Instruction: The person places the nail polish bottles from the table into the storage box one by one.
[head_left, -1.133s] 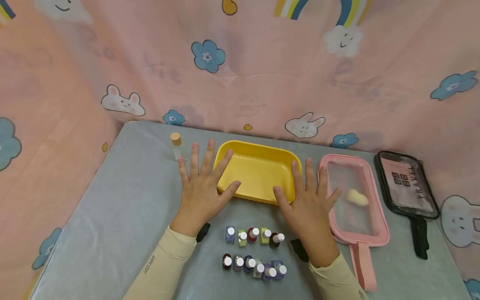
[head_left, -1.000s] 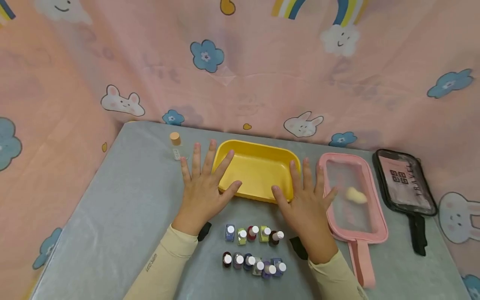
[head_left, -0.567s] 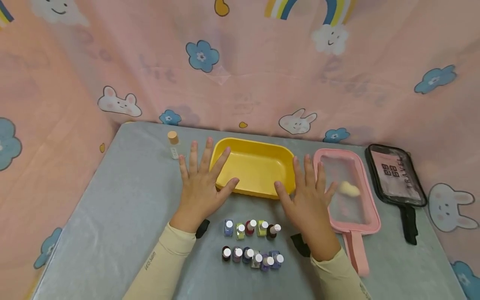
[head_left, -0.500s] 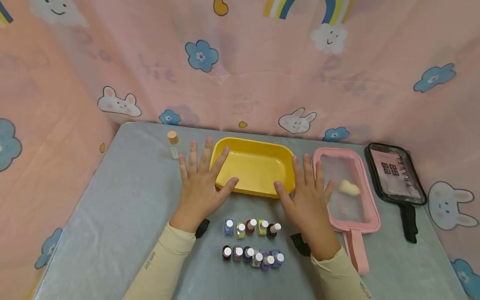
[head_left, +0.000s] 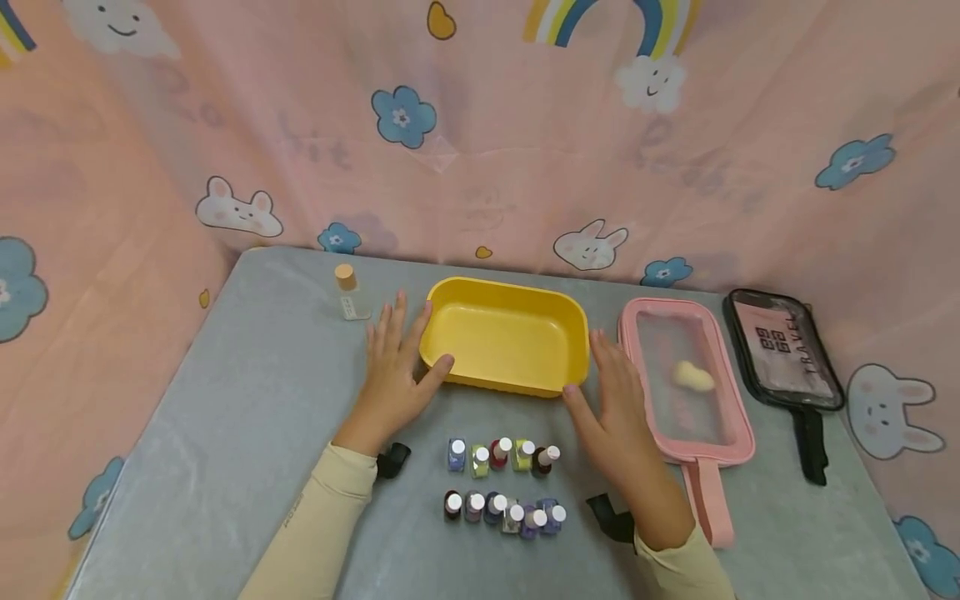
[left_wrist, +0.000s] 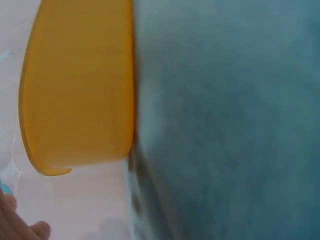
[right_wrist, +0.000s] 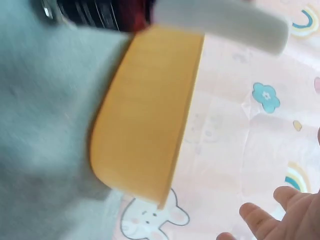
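Note:
A yellow plastic tray (head_left: 510,333) lies near the table's back edge, its inside bare. My left hand (head_left: 390,379) is at the tray's left end, fingers extended and thumb near the front left corner. At the opposite end is my right hand (head_left: 618,417), its straight fingers beside the wall and thumb near the front right corner. Whether either hand touches the tray, I cannot tell. Two rows of small nail polish bottles stand in front of it, among them a dark red bottle (head_left: 545,461) and a blue bottle (head_left: 457,455). In the right wrist view, a white bottle cap (right_wrist: 225,22) looms close.
A clear bottle (head_left: 352,300) with a wooden-looking cap stands behind my left hand. To the right lie a pink clear-topped pouch (head_left: 686,379) and a black-edged pouch (head_left: 783,350). A patterned pink cloth (head_left: 480,167) hangs behind the grey-covered table (head_left: 247,433).
Both hands, which were spread over the tray's front corners, have drawn outward to its two ends. Their fingers are closer together. The bottles and pouches keep their places; the head view shifts slightly.

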